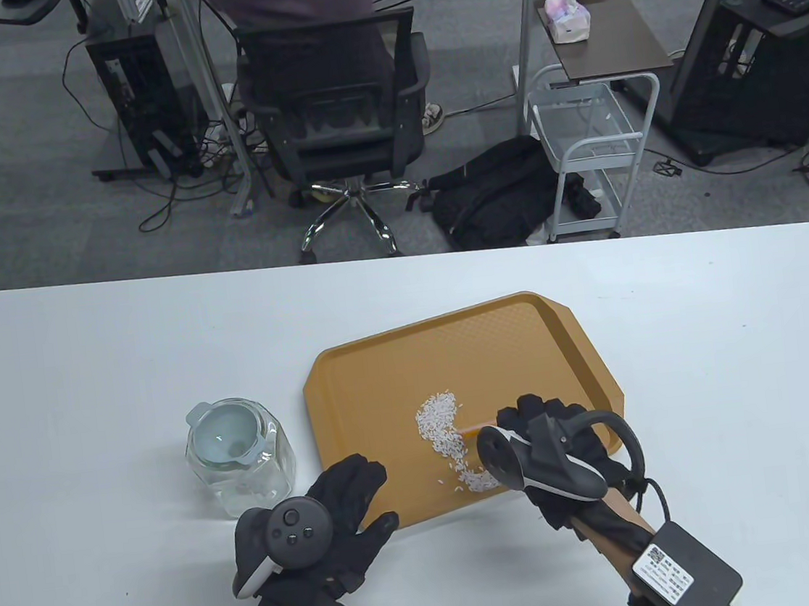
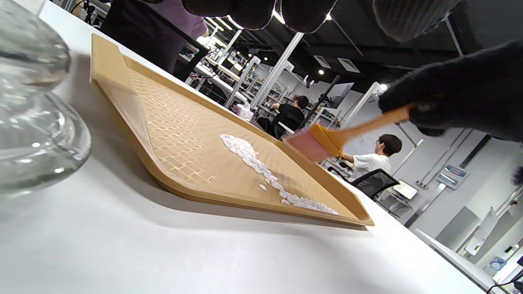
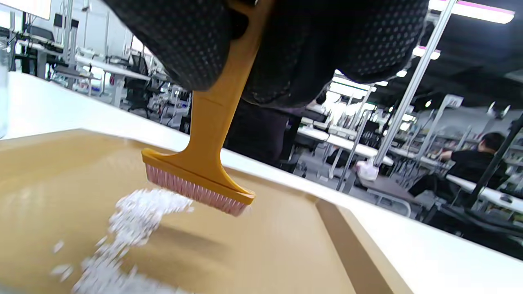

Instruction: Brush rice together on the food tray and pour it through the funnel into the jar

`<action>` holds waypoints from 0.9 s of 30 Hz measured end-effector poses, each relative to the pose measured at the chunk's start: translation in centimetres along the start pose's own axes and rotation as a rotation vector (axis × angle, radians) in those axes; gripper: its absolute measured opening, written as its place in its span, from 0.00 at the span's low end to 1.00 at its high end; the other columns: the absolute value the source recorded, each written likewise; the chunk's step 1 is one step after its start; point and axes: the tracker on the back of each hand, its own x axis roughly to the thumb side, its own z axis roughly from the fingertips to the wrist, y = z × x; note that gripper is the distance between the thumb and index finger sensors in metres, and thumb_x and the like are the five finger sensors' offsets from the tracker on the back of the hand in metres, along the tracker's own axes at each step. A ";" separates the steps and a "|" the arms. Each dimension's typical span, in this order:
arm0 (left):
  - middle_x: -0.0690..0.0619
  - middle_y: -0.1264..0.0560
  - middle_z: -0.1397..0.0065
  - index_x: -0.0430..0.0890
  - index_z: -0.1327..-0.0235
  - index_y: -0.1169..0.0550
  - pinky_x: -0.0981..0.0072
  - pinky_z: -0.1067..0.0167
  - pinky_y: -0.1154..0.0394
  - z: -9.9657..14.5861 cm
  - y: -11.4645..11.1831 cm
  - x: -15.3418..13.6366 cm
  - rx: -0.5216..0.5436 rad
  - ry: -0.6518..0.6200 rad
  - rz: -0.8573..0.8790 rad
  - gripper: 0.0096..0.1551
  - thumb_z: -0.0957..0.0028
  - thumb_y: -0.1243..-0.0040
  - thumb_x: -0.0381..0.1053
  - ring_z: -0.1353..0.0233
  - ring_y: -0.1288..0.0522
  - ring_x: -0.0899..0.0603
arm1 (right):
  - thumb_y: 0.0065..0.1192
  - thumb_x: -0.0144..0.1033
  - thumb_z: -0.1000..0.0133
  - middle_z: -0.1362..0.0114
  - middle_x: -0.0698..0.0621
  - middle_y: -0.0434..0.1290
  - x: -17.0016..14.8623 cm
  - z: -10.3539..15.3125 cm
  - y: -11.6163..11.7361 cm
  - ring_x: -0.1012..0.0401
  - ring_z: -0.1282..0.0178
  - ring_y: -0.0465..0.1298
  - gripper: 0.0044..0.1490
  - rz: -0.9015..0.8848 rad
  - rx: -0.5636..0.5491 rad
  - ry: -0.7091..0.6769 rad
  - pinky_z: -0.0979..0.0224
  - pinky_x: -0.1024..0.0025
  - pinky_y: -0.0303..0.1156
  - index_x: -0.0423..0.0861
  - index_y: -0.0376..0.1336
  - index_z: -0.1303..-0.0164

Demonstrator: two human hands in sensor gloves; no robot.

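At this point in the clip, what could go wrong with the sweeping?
The rice trails toward the food tray near edge, so a hard stroke of the brush in the right hand may flick grains over the low rim. The left hand lies flat at the tray's corner without gripping, so the tray might slide.

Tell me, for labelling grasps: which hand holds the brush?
The right hand: its fingers grip the orange brush handle over the rice; the left hand lies open.

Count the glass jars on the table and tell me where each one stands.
1. The jar stands on the white table, just left of the orange tray, with a funnel in its mouth. No others in view.
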 end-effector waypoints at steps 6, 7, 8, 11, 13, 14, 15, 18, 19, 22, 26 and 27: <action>0.44 0.46 0.13 0.51 0.21 0.40 0.31 0.25 0.48 0.0 0.0 0.0 -0.001 0.007 0.004 0.43 0.47 0.48 0.68 0.16 0.48 0.34 | 0.62 0.37 0.45 0.28 0.42 0.69 1.5 -5.4 2.0 0.53 0.40 0.76 0.31 0.114 -0.052 0.037 0.37 0.50 0.73 0.48 0.67 0.30; 0.44 0.46 0.13 0.51 0.21 0.40 0.31 0.25 0.48 0.0 0.1 0.0 -0.001 0.009 0.004 0.43 0.47 0.48 0.68 0.16 0.48 0.34 | 0.61 0.36 0.45 0.28 0.42 0.69 1.7 -6.2 2.4 0.52 0.40 0.76 0.31 0.124 -0.061 0.047 0.37 0.50 0.73 0.48 0.67 0.29; 0.44 0.46 0.13 0.51 0.21 0.40 0.31 0.25 0.48 0.0 0.1 -0.1 -0.001 0.009 0.003 0.43 0.47 0.48 0.68 0.16 0.48 0.34 | 0.61 0.36 0.45 0.27 0.42 0.69 1.9 -6.7 2.7 0.52 0.40 0.75 0.31 0.131 -0.065 0.051 0.37 0.50 0.73 0.47 0.67 0.29; 0.44 0.47 0.13 0.51 0.21 0.40 0.31 0.25 0.48 0.0 0.2 -0.1 0.000 0.013 0.004 0.43 0.47 0.48 0.68 0.16 0.48 0.34 | 0.62 0.34 0.45 0.27 0.42 0.68 2.5 -8.4 3.9 0.52 0.39 0.75 0.31 0.143 -0.030 0.059 0.36 0.50 0.73 0.47 0.67 0.29; 0.44 0.47 0.13 0.51 0.21 0.40 0.31 0.25 0.48 0.0 0.3 -0.2 0.001 0.015 0.006 0.43 0.47 0.48 0.68 0.16 0.48 0.34 | 0.62 0.34 0.45 0.27 0.42 0.68 2.7 -8.8 4.3 0.52 0.39 0.75 0.31 0.141 -0.015 0.058 0.36 0.50 0.73 0.47 0.67 0.29; 0.44 0.47 0.13 0.51 0.21 0.41 0.31 0.25 0.48 0.0 0.3 -0.2 0.001 0.016 0.006 0.43 0.47 0.48 0.68 0.16 0.48 0.34 | 0.62 0.33 0.46 0.27 0.42 0.68 2.9 -8.8 4.5 0.52 0.39 0.75 0.31 0.147 -0.005 0.052 0.36 0.50 0.73 0.47 0.67 0.30; 0.44 0.47 0.13 0.51 0.21 0.41 0.31 0.25 0.48 0.0 0.4 -0.3 0.002 0.017 0.006 0.43 0.47 0.48 0.68 0.16 0.48 0.34 | 0.62 0.33 0.46 0.27 0.42 0.68 3.0 -8.8 4.7 0.52 0.39 0.75 0.31 0.155 0.004 0.045 0.36 0.50 0.73 0.47 0.67 0.30; 0.44 0.47 0.13 0.51 0.21 0.40 0.31 0.25 0.48 0.0 0.4 -0.3 -0.005 0.021 0.008 0.43 0.47 0.48 0.68 0.16 0.48 0.34 | 0.64 0.33 0.46 0.28 0.42 0.69 3.3 -8.0 4.6 0.53 0.40 0.76 0.30 0.180 0.047 -0.014 0.37 0.51 0.74 0.47 0.68 0.30; 0.44 0.47 0.13 0.51 0.20 0.41 0.31 0.25 0.48 0.0 0.4 -0.3 -0.006 0.021 0.007 0.43 0.47 0.48 0.68 0.16 0.48 0.34 | 0.64 0.33 0.46 0.29 0.42 0.70 3.4 -7.5 4.4 0.53 0.41 0.76 0.30 0.186 0.061 -0.028 0.37 0.51 0.74 0.47 0.68 0.31; 0.44 0.47 0.13 0.51 0.21 0.40 0.31 0.25 0.48 0.0 0.2 -0.2 -0.014 0.017 0.002 0.43 0.47 0.48 0.68 0.16 0.48 0.34 | 0.65 0.33 0.46 0.30 0.42 0.71 3.5 -5.8 3.4 0.54 0.42 0.77 0.30 0.174 0.102 -0.074 0.37 0.51 0.75 0.46 0.68 0.31; 0.44 0.47 0.13 0.51 0.21 0.41 0.31 0.25 0.48 -0.1 0.0 -0.1 -0.029 0.016 -0.006 0.43 0.47 0.48 0.68 0.16 0.48 0.34 | 0.66 0.33 0.47 0.30 0.41 0.71 3.8 -2.5 2.2 0.54 0.43 0.77 0.30 0.146 0.174 -0.133 0.38 0.52 0.75 0.46 0.69 0.31; 0.44 0.47 0.13 0.51 0.20 0.41 0.31 0.25 0.48 -0.2 -0.1 -0.1 -0.033 0.016 -0.007 0.43 0.47 0.48 0.68 0.16 0.48 0.34 | 0.66 0.33 0.47 0.30 0.41 0.71 3.9 -1.6 1.9 0.54 0.44 0.77 0.30 0.145 0.184 -0.146 0.38 0.52 0.75 0.45 0.69 0.31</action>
